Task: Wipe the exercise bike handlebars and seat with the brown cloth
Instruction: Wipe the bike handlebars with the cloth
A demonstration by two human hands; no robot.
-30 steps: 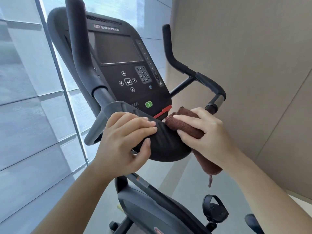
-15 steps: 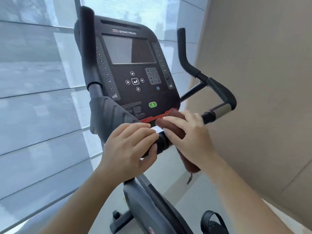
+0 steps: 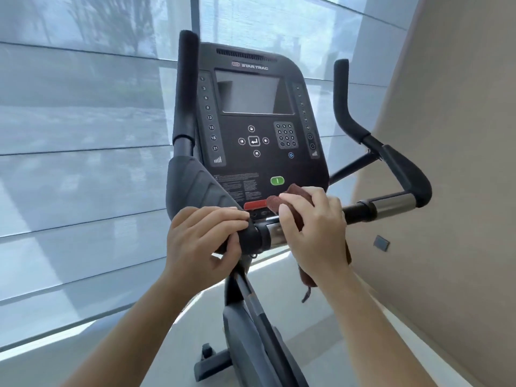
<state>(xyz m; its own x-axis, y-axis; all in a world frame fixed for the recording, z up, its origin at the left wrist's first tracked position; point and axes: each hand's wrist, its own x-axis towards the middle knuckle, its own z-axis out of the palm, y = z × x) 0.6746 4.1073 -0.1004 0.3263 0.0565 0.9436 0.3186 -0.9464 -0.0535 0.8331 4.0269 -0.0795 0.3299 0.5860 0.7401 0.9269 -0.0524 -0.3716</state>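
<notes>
The left hand curls round the handlebars. The right hand clamps the brown cloth onto the chrome centre bar. Danger: the cloth sits right at the console edge, so a high stroke could hit the green button.

On my feed the whole left and far side is a tall window, covered by a translucent grey blind with horizontal seams. Blurred tree shapes show through it at the top left. A dark vertical mullion splits the glass at the far centre. Daylight comes in soft through the blind, and I see a brighter strip along the window's foot at the near left. The right side is a plain beige wall with faint panel joints, and it carries one small dark square fitting. The floor is pale grey and smooth.
</notes>
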